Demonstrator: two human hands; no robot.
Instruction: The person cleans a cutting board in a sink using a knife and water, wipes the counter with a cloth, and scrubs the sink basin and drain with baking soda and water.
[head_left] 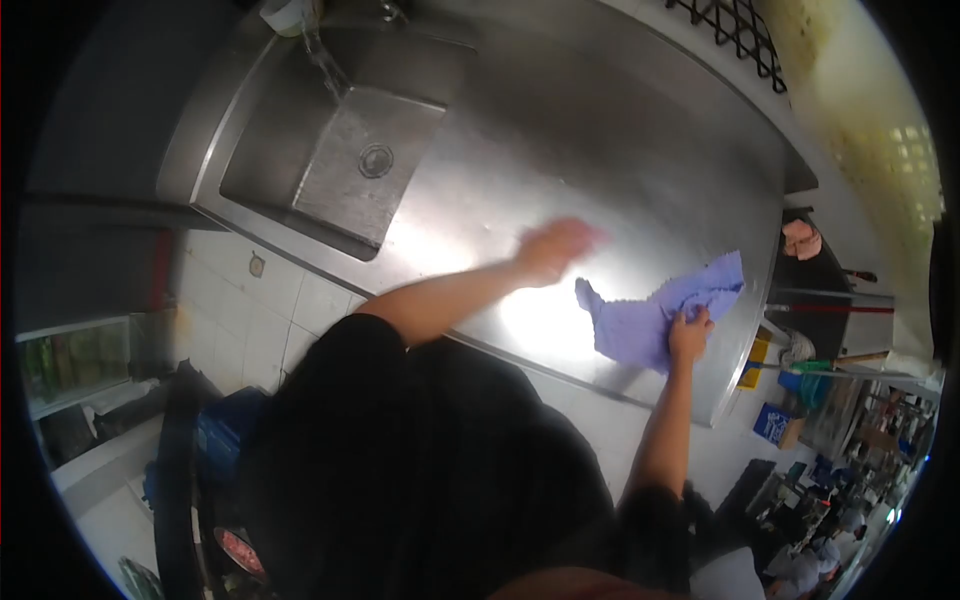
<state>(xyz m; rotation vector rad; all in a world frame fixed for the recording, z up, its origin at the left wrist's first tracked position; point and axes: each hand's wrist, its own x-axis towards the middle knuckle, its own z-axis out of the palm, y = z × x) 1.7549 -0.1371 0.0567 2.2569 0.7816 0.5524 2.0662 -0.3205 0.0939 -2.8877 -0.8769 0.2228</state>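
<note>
**Head view: purple cloth in hand on the metal counter**

The purple cloth (635, 327) lies crumpled near the counter's end, partly spread, on the metal counter (540, 110). The right hand (690, 338) has its fingers closed on a bunched part of it. Nearby, apart from the cloth, the left hand (548, 252) is motion-blurred over the counter; something pink (590, 235) shows at its fingers, but how open that grip is cannot be told. Farther off sits the sink (335, 185), with its round drain (376, 160). Handling looks under way, not finished, with the cloth gripped; how much is done or left does not show
</note>
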